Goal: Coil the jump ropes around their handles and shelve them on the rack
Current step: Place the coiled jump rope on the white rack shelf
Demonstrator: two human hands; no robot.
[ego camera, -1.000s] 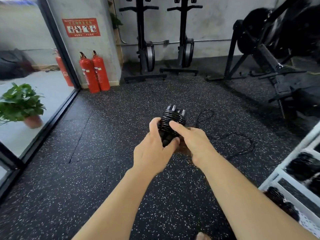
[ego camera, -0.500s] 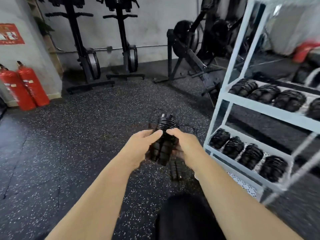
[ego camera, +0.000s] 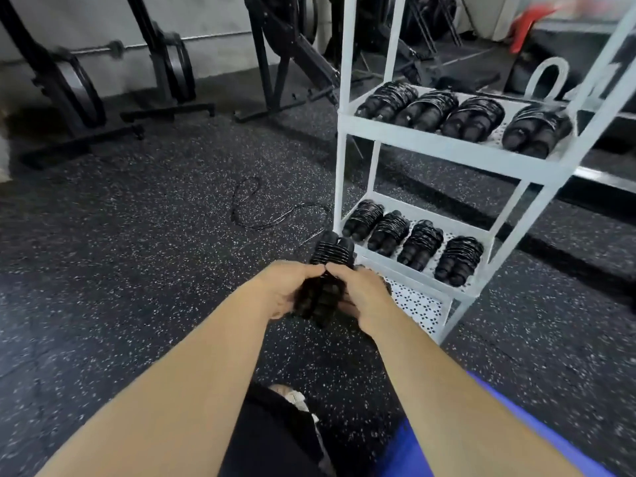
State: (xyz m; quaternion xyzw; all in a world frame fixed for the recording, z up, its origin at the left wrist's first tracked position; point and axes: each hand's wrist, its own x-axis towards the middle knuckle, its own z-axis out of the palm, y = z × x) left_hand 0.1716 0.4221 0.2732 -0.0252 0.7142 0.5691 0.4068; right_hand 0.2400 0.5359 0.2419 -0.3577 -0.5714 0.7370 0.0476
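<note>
Both the left hand (ego camera: 282,287) and right hand (ego camera: 364,294) have a closed grip on the coiled jump rope (ego camera: 332,254), the rack (ego camera: 430,146) at its 2 o'clock; easing either grip while shelving it could let the coils spring off the handles.

Black coiled jump rope (ego camera: 332,256) held up at white rack (ego camera: 447,146).
Cord wound tight round paired handles, top tilted away. Lower half gripped by left hand (ego camera: 289,287) and right hand (ego camera: 361,290), just beside rack's lower front corner. Four upper-shelf bundles (ego camera: 471,118) in a row, four lower-shelf bundles (ego camera: 421,244) likewise, all angled alike. One loose rope (ego camera: 275,215) uncoiled on floor, left of rack.
</note>
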